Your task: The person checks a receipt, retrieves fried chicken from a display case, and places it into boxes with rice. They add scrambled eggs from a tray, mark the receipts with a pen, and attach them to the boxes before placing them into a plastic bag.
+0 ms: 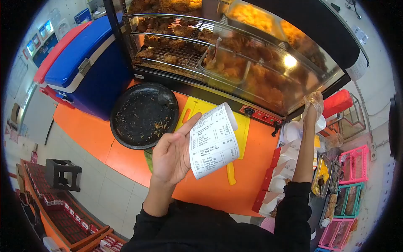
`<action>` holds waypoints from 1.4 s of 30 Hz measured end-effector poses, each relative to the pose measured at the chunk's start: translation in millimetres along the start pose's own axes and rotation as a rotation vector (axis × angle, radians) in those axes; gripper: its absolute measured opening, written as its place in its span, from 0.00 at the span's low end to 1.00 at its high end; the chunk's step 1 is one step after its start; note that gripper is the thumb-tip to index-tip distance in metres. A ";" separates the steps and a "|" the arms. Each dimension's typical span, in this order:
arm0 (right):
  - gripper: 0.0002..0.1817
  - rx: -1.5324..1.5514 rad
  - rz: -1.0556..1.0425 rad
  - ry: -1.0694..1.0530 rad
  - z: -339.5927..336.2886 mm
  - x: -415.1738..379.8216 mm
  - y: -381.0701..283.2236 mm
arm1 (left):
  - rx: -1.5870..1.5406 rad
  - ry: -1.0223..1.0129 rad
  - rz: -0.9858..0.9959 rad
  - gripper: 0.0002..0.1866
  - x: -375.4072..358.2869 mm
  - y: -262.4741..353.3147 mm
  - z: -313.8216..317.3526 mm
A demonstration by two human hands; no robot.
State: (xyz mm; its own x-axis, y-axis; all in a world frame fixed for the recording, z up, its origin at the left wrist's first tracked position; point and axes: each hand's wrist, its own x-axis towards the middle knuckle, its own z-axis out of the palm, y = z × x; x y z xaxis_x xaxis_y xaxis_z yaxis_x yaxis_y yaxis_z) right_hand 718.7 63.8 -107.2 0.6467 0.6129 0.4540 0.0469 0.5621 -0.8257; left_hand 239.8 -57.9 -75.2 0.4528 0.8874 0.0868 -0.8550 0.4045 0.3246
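My left hand holds a curled printed receipt between thumb and fingers, above the orange counter. Behind the receipt lie a yellow board and a yellow-handled utensil. A round black tray with crumbs sits left of that hand. My right hand, in a clear plastic glove, reaches out to the right corner of the glass display warmer. Its fingers are partly hidden by the glove and glare, and what they touch is unclear.
Fried food fills the warmer's racks. Blue and red coolers stand at the left. Open boxes, a metal tray of yellow food and pink and green baskets line the right. A black stool stands on the floor.
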 end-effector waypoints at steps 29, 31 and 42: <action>0.06 0.230 0.279 -0.059 2.7 4.2 -21.0 | 0.182 0.099 0.062 0.33 -16.1 8.8 -2.1; 0.05 0.099 0.150 -0.077 9.2 0.9 -17.3 | 0.164 0.110 0.090 0.33 -16.1 6.9 -3.7; 0.16 -0.881 -0.449 -0.502 313.1 -145.4 42.6 | 0.316 0.390 0.412 0.34 -106.7 47.1 -34.7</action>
State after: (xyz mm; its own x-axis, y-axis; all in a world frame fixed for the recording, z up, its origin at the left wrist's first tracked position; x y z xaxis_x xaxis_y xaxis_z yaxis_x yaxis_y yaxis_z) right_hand 388.4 172.5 -103.6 0.0628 0.7197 0.6914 0.8538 0.3200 -0.4107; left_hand 142.5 -125.8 -101.8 -0.0720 0.9952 -0.0658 -0.7968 -0.0177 0.6040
